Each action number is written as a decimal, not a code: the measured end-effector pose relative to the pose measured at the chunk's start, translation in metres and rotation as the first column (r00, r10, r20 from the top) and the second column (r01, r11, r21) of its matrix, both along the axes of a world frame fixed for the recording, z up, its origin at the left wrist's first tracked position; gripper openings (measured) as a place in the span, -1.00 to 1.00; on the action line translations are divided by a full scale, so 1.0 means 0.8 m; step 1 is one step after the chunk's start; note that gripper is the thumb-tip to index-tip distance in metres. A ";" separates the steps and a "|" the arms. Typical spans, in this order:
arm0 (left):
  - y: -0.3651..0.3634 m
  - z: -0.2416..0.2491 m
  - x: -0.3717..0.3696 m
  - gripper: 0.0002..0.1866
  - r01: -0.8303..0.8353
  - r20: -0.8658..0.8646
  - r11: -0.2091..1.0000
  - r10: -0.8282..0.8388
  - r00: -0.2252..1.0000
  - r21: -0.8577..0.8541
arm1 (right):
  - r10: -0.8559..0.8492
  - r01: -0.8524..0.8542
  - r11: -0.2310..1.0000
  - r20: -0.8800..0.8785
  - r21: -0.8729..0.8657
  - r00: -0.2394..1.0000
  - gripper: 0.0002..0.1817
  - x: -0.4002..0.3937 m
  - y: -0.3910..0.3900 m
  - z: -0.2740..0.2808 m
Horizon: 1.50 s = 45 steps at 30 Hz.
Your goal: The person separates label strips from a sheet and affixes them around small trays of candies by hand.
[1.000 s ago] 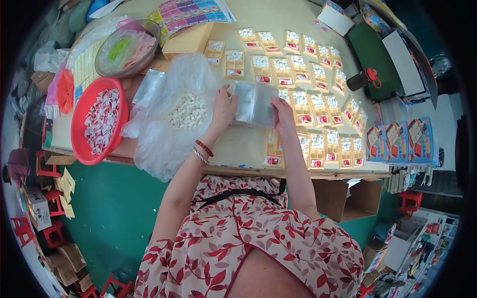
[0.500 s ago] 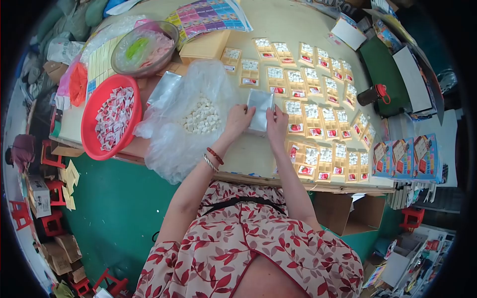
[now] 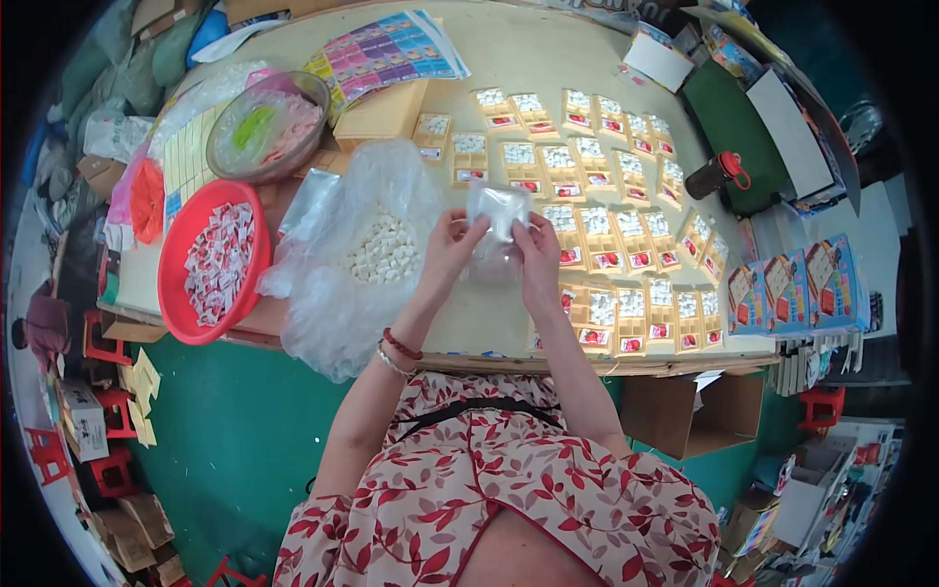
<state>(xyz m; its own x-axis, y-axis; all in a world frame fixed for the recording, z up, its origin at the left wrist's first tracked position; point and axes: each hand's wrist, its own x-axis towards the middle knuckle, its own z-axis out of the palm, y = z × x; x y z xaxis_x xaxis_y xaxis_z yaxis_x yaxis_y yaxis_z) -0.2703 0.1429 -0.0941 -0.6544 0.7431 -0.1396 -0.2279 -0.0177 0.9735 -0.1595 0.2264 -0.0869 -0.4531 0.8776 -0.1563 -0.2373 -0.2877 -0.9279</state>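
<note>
A shiny silvery, partly see-through pouch (image 3: 497, 210) is held up over the front of the table. My left hand (image 3: 454, 249) pinches its left side, with the thumb across the face. On the opposite edge, my right hand (image 3: 537, 256) grips it between thumb and fingers. What lies behind the pouch is hidden. Left of my left hand, a clear plastic bag (image 3: 333, 303) lies spread open with a heap of small white pieces (image 3: 383, 250) in it. To the right of my hands stand rows of yellow compartment trays (image 3: 599, 235) with white pieces and red-printed sachets.
A red basin (image 3: 176, 303) full of small sachets sits at the left, near a glass-like bowl (image 3: 318, 147) with plastic bags. A dark bottle (image 3: 706, 176) and blue printed boxes (image 3: 782, 293) stand at the right. Printed sheets (image 3: 386, 54) lie at the back.
The silvery pouch was lying flat on the table under both hands; now it is lifted and tilted up between them. The view has shifted slightly.
</note>
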 end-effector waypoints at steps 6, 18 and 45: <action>-0.013 0.021 -0.012 -0.63 0.213 0.370 0.952 -0.283 0.885 0.219 | 0.386 -0.453 0.863 -0.287 -0.224 0.877 -0.66 0.020 0.012 -0.008; -0.045 -0.016 0.042 -0.50 0.051 -0.081 0.998 -0.053 0.995 -0.029 | 0.076 -0.138 0.922 -0.181 -0.362 0.981 -0.67 0.049 -0.026 -0.026; 0.001 0.011 0.010 -0.45 -0.033 -0.718 0.999 0.002 0.697 -0.029 | -0.209 -0.212 0.777 0.561 0.592 0.801 -0.61 0.024 0.051 -0.028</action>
